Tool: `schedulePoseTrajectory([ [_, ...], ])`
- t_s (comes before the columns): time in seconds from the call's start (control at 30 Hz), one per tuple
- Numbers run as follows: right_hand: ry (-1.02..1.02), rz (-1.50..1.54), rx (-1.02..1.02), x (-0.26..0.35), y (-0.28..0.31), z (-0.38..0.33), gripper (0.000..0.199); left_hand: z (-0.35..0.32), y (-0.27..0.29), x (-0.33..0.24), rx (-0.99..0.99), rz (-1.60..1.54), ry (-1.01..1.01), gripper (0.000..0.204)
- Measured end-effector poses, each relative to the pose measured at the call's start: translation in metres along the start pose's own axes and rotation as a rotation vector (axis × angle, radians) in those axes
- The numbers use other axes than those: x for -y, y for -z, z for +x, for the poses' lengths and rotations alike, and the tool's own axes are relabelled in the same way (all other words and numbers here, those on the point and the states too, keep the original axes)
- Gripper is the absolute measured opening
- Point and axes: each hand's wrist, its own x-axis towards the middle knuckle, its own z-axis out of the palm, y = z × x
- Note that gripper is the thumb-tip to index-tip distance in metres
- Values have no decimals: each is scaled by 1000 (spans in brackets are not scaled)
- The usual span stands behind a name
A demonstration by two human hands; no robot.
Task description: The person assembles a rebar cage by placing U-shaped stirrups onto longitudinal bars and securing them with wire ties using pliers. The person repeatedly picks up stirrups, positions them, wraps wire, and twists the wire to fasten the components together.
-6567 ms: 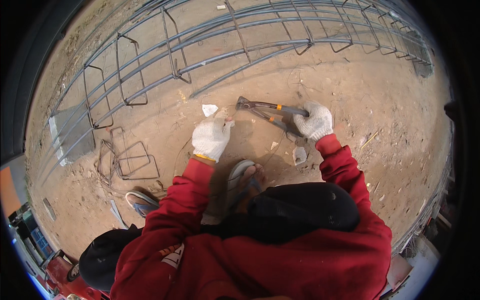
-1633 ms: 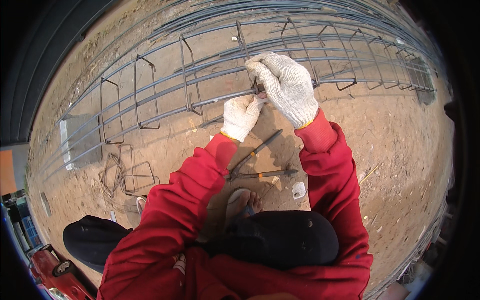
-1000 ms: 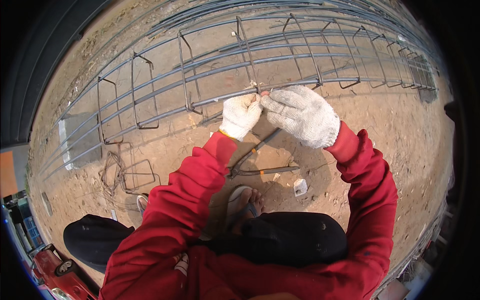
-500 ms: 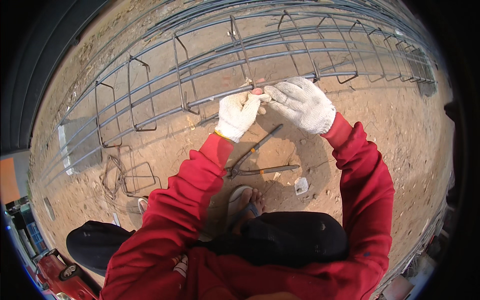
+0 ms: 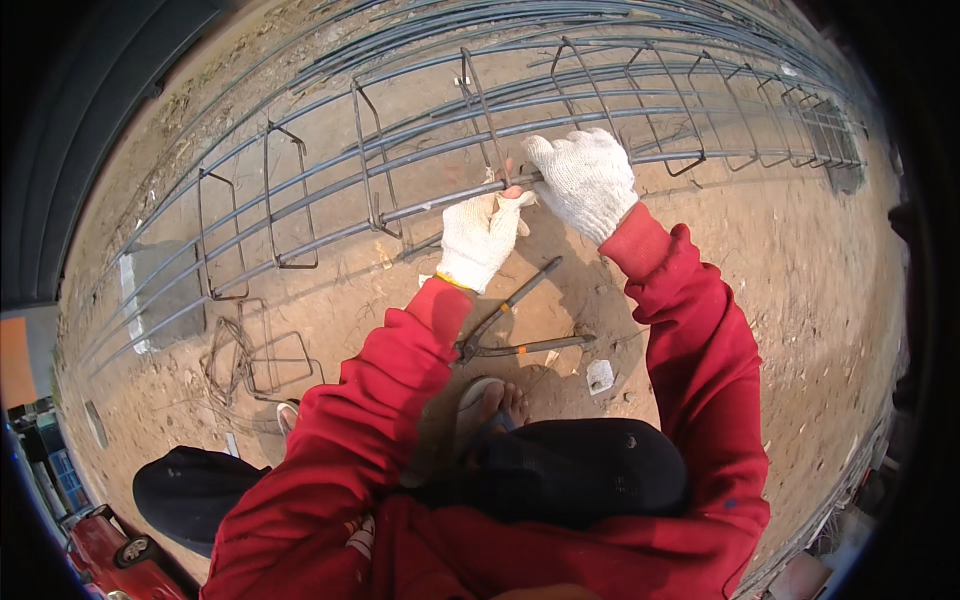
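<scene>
In front of me lies a long rebar cage (image 5: 430, 202) of straight grey bars with bent rectangular stirrups around them. Both my hands wear white knit gloves. My left hand (image 5: 480, 240) is closed at the cage's near bar, with a bare fingertip showing through the glove against the steel. Just right of it, my right hand (image 5: 587, 182) bends over the same bar with fingers curled around it, hiding that stretch. One stirrup (image 5: 483, 105) comes down toward the spot between my hands. Any tie wire in my fingers is too small to make out.
Long-handled cutters (image 5: 500, 350) lie spread on the dirt between my feet and the cage. Loose bent stirrups (image 5: 250, 355) are piled at the left. More long bars (image 5: 420, 45) stretch behind the cage. A white scrap (image 5: 600, 376) lies right of the cutters.
My right hand has moved up and left from beside my left fingertips, turning over the bar with its fingers curling. My left hand has shifted slightly down and stays at the bar.
</scene>
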Motion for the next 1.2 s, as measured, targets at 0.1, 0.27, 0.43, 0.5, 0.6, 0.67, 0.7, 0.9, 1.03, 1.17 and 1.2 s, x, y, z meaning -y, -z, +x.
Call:
schedulePoseTrajectory([
  [0.1, 14, 312, 23, 0, 1, 6, 28, 0, 0, 0, -39, -19, -75, 36],
  [0.27, 184, 925, 261, -37, 16, 22, 40, -4, -2, 0, -57, 1, -101, 33],
  [0.43, 160, 850, 444, -44, 13, 44, 38, -5, -2, -3, -46, 72, -117, 30],
  [0.5, 179, 693, 475, -38, 12, 51, 36, -5, -3, -3, -37, 95, -77, 30],
  [0.6, 275, 529, 453, -30, 14, 61, 28, -5, -5, -3, -33, 96, -39, 29],
  [0.67, 367, 297, 420, -29, 15, 64, 23, -6, -7, -2, -37, 91, -17, 29],
  [0.7, 407, 256, 411, -30, 14, 65, 19, -7, -8, -2, -44, 90, -3, 29],
  [0.9, 327, 528, 363, -39, 1, 60, 21, -7, -12, 0, -147, 227, -92, 30],
  [1.03, 395, 493, 259, -42, -4, 58, 22, -6, -12, 4, -188, 337, -199, 29],
  [1.17, 391, 323, 162, -35, -3, 49, 19, -7, -12, 9, -219, 395, -277, 26],
  [1.2, 418, 289, 91, -32, -2, 48, 17, -6, -12, 10, -211, 422, -306, 26],
])
